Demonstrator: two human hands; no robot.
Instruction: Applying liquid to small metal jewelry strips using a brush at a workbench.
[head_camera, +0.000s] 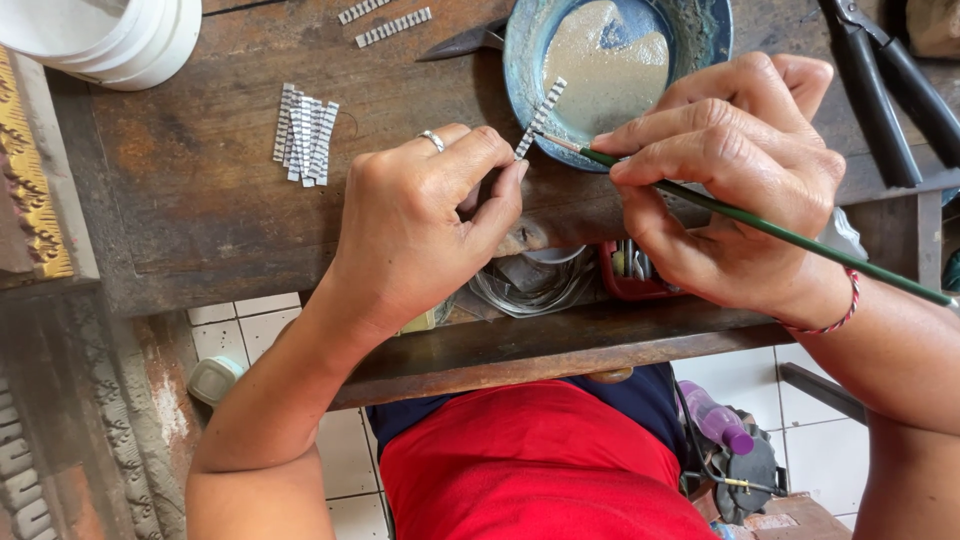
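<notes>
A small ridged silver strip (541, 117) was pinched between the thumb and fingertips of the left hand (425, 225), held up at a tilt right over the near rim of the blue bowl (520, 70). A ring (431, 140) was worn on that hand. A thin green-handled brush (760, 228) was gripped pen-style by the right hand (735, 165), fingers clenched around it, with the tip touching the lower end of the strip. A red cord bracelet (838, 318) was seen on the right wrist.

The bowl was partly filled with a beige, muddy-looking paste (600, 65). A little pile of similar silver strips (305, 135) was laid out on the worn wooden bench (200, 220), well to the left of the hands, and a couple more strips (392, 27) were spotted up near the top edge. Black-handled pliers (885, 85) were left at the right, and a white container (110, 35) was parked in the top left corner. Under the bench top, coils of wire (530, 290) were tucked in an open shelf.
</notes>
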